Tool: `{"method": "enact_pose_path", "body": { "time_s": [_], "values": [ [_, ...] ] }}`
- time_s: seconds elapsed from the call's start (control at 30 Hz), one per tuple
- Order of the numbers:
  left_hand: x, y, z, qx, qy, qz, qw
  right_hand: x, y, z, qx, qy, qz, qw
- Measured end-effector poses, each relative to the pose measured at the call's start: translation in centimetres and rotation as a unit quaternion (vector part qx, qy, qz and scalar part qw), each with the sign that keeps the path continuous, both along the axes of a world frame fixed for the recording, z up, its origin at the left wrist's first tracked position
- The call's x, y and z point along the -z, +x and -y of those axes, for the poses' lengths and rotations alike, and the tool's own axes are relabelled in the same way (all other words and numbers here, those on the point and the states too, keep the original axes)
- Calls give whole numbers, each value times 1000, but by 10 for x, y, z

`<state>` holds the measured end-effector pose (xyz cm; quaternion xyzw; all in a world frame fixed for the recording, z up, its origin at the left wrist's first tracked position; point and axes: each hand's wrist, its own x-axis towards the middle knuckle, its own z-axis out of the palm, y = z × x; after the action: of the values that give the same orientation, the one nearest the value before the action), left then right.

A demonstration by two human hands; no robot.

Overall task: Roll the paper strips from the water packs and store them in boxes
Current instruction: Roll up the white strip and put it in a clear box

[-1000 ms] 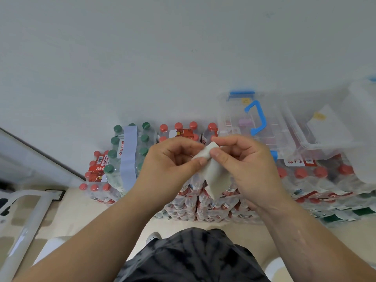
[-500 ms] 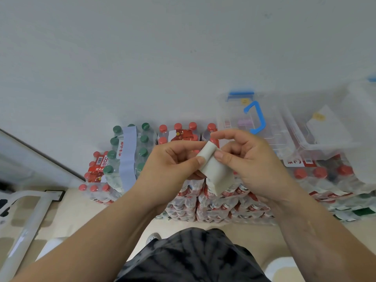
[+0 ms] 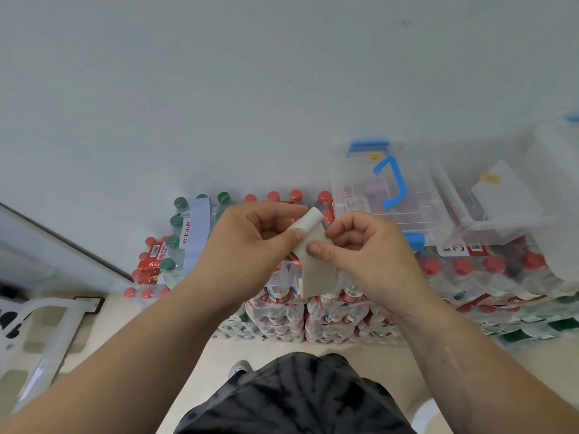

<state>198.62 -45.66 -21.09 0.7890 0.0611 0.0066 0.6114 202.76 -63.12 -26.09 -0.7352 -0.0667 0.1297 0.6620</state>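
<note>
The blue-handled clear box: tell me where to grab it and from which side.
Grip the blue handle on the lid of the clear box, coming from above. It arches up off the flat lid, leaving room for fingers underneath; both hands are busy with the paper strip.

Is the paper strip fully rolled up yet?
No, partly rolled: the paper strip curls at its top between both hands, while its lower end hangs flat.

Soft even daylight, warped edges

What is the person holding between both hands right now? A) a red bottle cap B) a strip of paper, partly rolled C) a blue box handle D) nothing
B: the left hand and right hand pinch a pale paper strip, curled at its top.
</note>
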Motion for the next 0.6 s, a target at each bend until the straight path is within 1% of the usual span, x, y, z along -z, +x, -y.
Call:
{"method": "enact_pose_path", "body": {
  "time_s": [0.2, 0.37, 0.53, 0.6],
  "values": [
    [-7, 2, -7, 35, 31, 18, 999, 2, 6, -1, -27, 14, -25, 999],
    [-11, 3, -15, 44, 39, 5, 998, 1, 8, -3, -42, 22, -43, 998],
    [-13, 4, -19, 32, 47, -1, 998, -2, 11, -1, -37, 16, -32, 999],
    [-12, 4, -19, 36, 36, 3, 999, -4, 9, -1, -37, 22, -30, 999]
  ]
}}
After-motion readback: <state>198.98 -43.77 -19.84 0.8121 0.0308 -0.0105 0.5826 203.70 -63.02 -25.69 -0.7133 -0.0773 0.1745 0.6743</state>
